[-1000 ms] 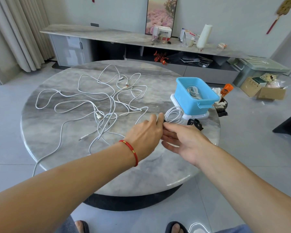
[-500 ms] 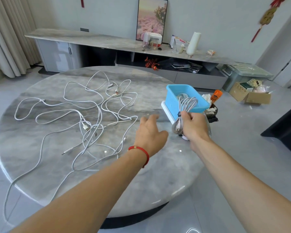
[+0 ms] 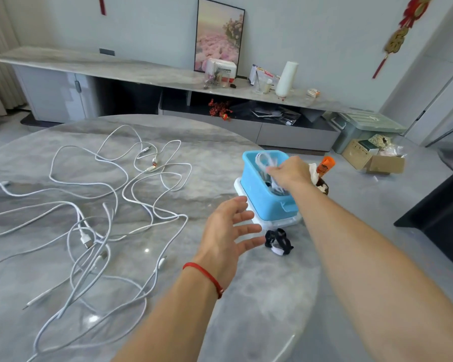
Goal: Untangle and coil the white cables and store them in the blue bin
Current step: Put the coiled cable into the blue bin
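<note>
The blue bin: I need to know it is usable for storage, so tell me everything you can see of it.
The blue bin is a rectangular, plastic-looking tub with rounded corners and a handle lug on its near end. It sits upright and open on a white lid near the round table's right edge. Coiled white cable lies inside, and the right hand reaches over its rim onto that cable.

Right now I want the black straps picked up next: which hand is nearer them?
Left. The left hand is open just beside the black straps on the table; the right hand is farther off, over the blue bin, holding a coiled cable.
</note>
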Demonstrator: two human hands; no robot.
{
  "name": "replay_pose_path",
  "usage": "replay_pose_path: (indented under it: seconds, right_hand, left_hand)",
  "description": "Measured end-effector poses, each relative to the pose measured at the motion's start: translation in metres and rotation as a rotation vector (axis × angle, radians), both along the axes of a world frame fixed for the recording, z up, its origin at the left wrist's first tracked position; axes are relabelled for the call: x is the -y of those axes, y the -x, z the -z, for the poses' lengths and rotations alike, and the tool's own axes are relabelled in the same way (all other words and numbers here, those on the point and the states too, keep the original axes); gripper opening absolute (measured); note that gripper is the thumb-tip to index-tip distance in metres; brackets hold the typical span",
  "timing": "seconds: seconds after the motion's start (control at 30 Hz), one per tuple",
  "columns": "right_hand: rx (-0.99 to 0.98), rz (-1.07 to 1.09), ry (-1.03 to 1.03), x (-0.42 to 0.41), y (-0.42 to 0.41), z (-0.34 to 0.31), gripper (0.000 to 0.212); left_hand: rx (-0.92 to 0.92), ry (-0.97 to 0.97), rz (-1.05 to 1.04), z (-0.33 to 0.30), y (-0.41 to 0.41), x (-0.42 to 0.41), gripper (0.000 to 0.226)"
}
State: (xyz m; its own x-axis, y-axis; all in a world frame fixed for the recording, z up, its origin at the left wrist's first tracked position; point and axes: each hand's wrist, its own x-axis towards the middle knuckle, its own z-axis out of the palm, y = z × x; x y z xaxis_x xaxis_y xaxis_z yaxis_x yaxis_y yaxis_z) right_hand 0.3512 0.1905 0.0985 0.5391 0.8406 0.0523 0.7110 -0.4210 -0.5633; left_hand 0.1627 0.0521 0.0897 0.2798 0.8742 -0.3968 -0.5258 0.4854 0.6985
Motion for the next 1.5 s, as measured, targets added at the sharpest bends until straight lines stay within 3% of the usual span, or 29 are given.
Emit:
replay_pose_path:
  seconds: [0.3, 0.5, 0.63, 0.77, 1.0, 1.13, 1.27, 1.4, 1.5]
  right_hand:
    - [0.072, -0.232, 0.103, 0.001, -0.006, 0.002, 0.012]
    - [0.145, -0.189, 0.21, -0.019, -0.01, 0.016, 0.015]
    - [0.283, -0.245, 0.306, -0.029, -0.003, 0.015, 0.023]
    - [0.293, -0.32, 0.383, -0.023, -0.012, 0.004, 0.02]
    - [0.4, -0.209, -0.053, 0.045, 0.022, -0.005, 0.026]
    - [0.21, -0.424, -0.185, 0.101, 0.09, 0.001, 0.021]
    - [0.116, -0.632, -0.051, 0.153, 0.155, 0.013, 0.019]
    - [0.234, -0.84, 0.167, 0.194, 0.201, 0.025, 0.03]
    - [0.422, -0.955, 0.243, 0.211, 0.215, 0.036, 0.043]
  left_hand:
    - [-0.032, -0.013, -0.019, 0.005, 0.005, -0.01, 0.022]
    - [-0.073, -0.043, -0.007, 0.013, 0.007, -0.01, 0.024]
    - [-0.118, -0.059, 0.012, 0.014, 0.009, -0.009, 0.024]
    - [-0.194, -0.102, 0.052, 0.007, 0.018, -0.003, 0.023]
    - [-0.392, -0.227, 0.111, -0.008, 0.054, 0.02, 0.024]
    - [-0.588, -0.345, 0.197, -0.004, 0.096, 0.042, 0.021]
    - [-0.651, -0.401, 0.221, -0.01, 0.146, 0.063, 0.025]
    - [-0.695, -0.465, 0.131, -0.016, 0.196, 0.076, 0.033]
    - [-0.956, -0.489, 0.155, -0.009, 0.226, 0.08, 0.031]
